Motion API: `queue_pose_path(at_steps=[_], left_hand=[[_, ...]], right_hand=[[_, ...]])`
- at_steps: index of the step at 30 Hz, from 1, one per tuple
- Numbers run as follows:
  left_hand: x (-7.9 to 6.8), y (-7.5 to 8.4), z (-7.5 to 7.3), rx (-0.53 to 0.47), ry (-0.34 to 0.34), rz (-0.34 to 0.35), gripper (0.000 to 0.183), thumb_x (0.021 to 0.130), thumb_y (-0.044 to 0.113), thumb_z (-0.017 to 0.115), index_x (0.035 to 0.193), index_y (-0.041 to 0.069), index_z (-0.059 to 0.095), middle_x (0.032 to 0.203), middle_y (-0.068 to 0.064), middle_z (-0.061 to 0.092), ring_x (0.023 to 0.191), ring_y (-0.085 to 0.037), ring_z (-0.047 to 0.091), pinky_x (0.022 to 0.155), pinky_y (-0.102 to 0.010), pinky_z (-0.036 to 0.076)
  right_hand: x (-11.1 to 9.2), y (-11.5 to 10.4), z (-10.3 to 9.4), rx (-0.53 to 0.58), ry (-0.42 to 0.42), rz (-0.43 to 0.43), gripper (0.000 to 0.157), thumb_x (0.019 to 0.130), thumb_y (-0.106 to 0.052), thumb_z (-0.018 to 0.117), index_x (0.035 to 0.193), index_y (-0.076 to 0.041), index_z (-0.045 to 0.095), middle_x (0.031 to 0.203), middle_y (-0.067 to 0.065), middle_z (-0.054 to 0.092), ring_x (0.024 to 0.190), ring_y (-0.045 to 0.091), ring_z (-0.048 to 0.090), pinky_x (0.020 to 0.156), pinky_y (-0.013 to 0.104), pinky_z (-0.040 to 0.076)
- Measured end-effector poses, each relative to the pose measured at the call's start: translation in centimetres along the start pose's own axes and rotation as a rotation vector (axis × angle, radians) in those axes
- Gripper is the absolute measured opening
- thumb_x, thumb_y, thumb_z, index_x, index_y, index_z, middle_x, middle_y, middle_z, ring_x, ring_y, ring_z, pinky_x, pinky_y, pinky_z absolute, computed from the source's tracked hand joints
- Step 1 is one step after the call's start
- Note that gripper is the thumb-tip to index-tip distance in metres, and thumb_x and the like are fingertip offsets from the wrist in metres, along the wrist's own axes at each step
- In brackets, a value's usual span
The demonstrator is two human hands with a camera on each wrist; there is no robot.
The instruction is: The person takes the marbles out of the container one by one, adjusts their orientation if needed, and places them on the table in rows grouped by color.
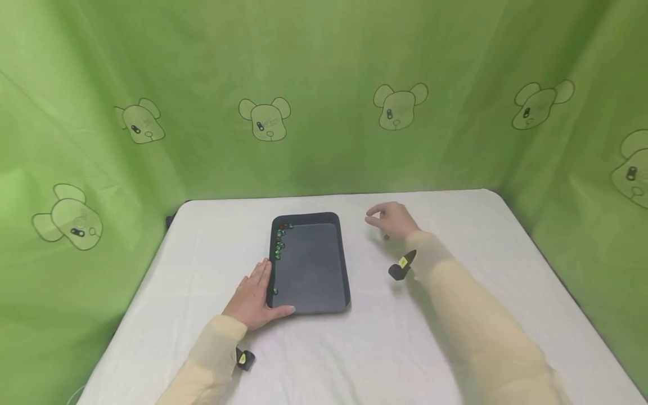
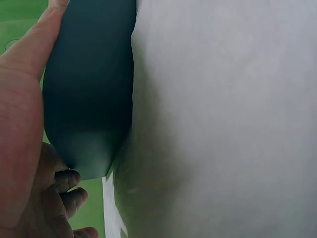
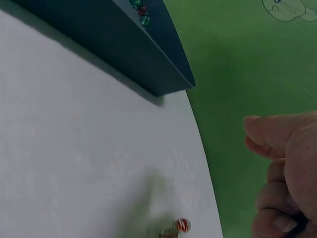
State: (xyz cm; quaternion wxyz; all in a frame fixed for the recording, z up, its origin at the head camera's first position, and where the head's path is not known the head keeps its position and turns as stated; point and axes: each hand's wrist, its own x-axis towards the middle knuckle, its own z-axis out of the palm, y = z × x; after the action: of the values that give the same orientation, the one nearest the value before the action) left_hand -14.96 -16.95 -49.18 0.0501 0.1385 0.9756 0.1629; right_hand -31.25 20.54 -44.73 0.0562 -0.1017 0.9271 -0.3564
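Note:
A dark rectangular tray (image 1: pixel 309 264) lies on the white cloth, several green and red glass marbles (image 1: pixel 278 247) gathered along its left side and far-left corner. At its near-left corner my left hand (image 1: pixel 253 301) touches it, fingers stretched along the left wall and thumb over the near rim. To the right of the tray my right hand (image 1: pixel 395 220) hovers, thumb and index fingertips close together, the other fingers curled; I cannot tell whether anything is inside. Below that hand, a red-and-white marble (image 3: pixel 183 225) sits beside another marble (image 3: pixel 169 233) on the cloth.
The white-covered table (image 1: pixel 329 360) is bordered by green curtains (image 1: pixel 324 163) with printed bear heads at the back and both sides. A small black device (image 1: pixel 400 272) sits at the right wrist, another device (image 1: pixel 245 360) at the left.

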Motion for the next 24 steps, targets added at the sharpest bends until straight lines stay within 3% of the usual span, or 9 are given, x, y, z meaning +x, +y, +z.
queue_pose_path(at_steps=[3,6,11,24], left_hand=[[0.0,0.0,0.0,0.009,-0.003,-0.002,0.126,0.07,0.085,0.053,0.154,0.001,0.01,0.16,-0.012,0.011,0.146,-0.027,0.012,0.117,-0.05,0.019],[0.1,0.0,0.0,0.016,0.001,0.001,0.125,0.07,0.084,0.054,0.153,0.001,0.012,0.16,-0.013,0.013,0.146,-0.027,0.013,0.116,-0.05,0.02],[0.1,0.0,-0.1,0.012,0.004,0.001,0.123,0.072,0.079,0.06,0.153,0.0,0.013,0.159,-0.013,0.014,0.146,-0.027,0.014,0.116,-0.05,0.02],[0.2,-0.1,-0.1,0.016,-0.022,-0.011,0.126,0.069,0.086,0.052,0.154,0.002,0.009,0.16,-0.012,0.012,0.147,-0.025,0.011,0.117,-0.049,0.018]], right_hand=[[0.3,-0.9,0.5,-0.032,0.011,-0.034,0.034,0.092,-0.034,0.065,0.117,-0.011,0.069,0.086,0.01,0.058,0.059,0.03,0.058,0.064,0.034,0.046],[0.6,-1.8,1.1,-0.05,0.016,-0.06,0.032,0.091,-0.033,0.066,0.115,-0.011,0.07,0.087,0.009,0.059,0.066,0.022,0.053,0.06,0.034,0.046],[1.4,-3.0,2.4,-0.065,0.015,-0.104,0.03,0.091,-0.032,0.067,0.112,-0.011,0.071,0.084,0.007,0.06,0.076,0.02,0.051,0.068,0.032,0.043],[2.9,-7.3,6.4,-0.05,-0.072,-0.145,0.025,0.09,-0.027,0.068,0.109,-0.011,0.072,0.065,0.0,0.053,0.058,0.013,0.047,0.058,0.029,0.045]])
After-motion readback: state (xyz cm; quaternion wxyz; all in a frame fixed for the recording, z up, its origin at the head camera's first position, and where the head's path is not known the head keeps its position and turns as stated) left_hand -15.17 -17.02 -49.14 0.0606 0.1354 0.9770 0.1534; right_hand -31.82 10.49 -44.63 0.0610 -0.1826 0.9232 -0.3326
